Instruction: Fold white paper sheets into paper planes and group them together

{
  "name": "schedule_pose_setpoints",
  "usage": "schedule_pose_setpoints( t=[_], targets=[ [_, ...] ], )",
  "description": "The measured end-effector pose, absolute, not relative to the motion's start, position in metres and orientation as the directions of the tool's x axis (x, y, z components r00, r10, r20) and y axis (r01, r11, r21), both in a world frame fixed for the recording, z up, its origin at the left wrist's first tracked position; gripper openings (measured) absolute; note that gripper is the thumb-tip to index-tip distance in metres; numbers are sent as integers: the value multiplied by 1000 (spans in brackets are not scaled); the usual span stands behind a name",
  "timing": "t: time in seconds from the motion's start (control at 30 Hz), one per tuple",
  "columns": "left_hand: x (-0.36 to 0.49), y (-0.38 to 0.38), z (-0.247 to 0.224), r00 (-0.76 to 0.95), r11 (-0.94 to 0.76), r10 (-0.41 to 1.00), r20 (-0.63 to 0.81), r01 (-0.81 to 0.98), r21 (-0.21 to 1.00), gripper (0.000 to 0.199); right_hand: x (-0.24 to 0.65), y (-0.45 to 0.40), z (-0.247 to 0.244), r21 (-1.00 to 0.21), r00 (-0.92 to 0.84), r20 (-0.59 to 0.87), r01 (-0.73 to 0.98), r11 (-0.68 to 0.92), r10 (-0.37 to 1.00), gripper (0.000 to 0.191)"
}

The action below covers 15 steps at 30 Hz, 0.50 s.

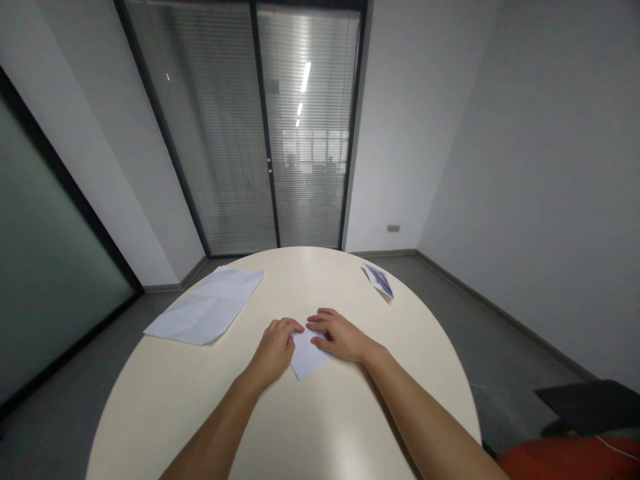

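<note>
A small folded piece of white paper (307, 358) lies on the round cream table in front of me, one corner pointing toward me. My left hand (275, 343) is curled at its left side, with thumb and forefinger closed at the paper's upper left edge. From the right, my right hand (337, 335) rests over the upper right part, its fingers stretched out and slightly apart. Both sets of fingertips nearly meet at the far end of the paper and hide its top edges.
Large creased white sheets (207, 307) lie at the table's left edge. A small folded paper (379, 281) with dark printing sits near the far right edge. Beyond the round table (300, 273) are glass panels with blinds (310, 200). A red chair (565, 460) stands at lower right.
</note>
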<state>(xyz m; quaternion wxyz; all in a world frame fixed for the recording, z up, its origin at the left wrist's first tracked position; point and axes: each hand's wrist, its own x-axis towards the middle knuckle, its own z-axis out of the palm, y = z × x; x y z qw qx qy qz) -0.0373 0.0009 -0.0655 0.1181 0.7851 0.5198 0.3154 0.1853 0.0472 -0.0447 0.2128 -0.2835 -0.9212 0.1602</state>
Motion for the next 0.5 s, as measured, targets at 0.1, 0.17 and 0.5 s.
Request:
schedule_pose_setpoints(
  t=[0.1,0.17,0.5],
  targets=[
    [-38,1,-66,268,-443,885,380,735,513,45,186,47,-45,-417,-747,299,457,785,594,38],
    [-39,2,-67,271,-444,885,379,733,515,48,186,47,-45,-419,-746,296,460,783,597,38],
    [-42,3,-70,263,-428,896,358,729,534,61,186,46,-42,-425,-741,266,484,765,616,40]
  ],
)
